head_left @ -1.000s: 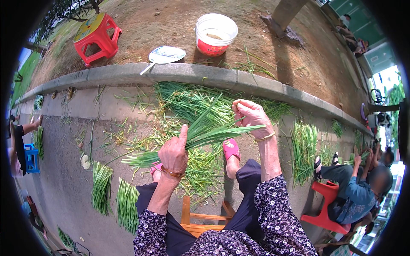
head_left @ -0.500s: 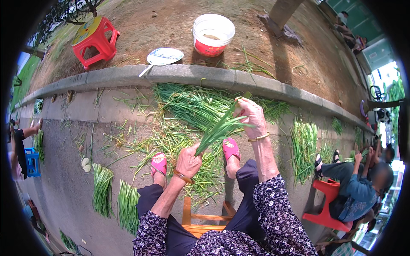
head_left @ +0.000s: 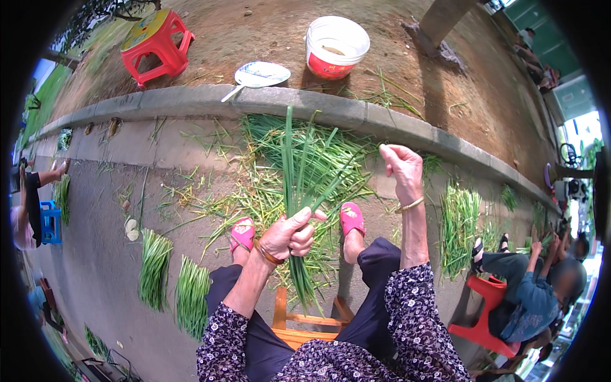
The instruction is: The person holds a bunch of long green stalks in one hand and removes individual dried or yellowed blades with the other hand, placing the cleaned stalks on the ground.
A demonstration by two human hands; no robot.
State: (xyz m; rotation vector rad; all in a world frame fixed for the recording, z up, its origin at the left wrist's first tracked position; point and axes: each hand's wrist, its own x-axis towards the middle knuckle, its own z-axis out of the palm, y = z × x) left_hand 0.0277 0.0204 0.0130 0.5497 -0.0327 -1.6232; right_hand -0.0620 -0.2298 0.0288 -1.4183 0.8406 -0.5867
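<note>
1. Head view: the left hand (head_left: 291, 237), wearing an amber-brown bangle, has its fingers curled tightly around a slender bunch of long green leaves (head_left: 301, 281), which stands out above and below the fist between the knees.
2. The right hand (head_left: 405, 170), with a thin yellowish bracelet, is apart from the bunch; its fingers are bent and pressed together, and whether they pinch a scrap I cannot tell.
3. Beyond the hands, a loose heap of green stalks (head_left: 266, 135) lies against a grey concrete curb (head_left: 191, 99).
4. Two neat green bundles (head_left: 154, 270) lie on the pavement to the left.
</note>
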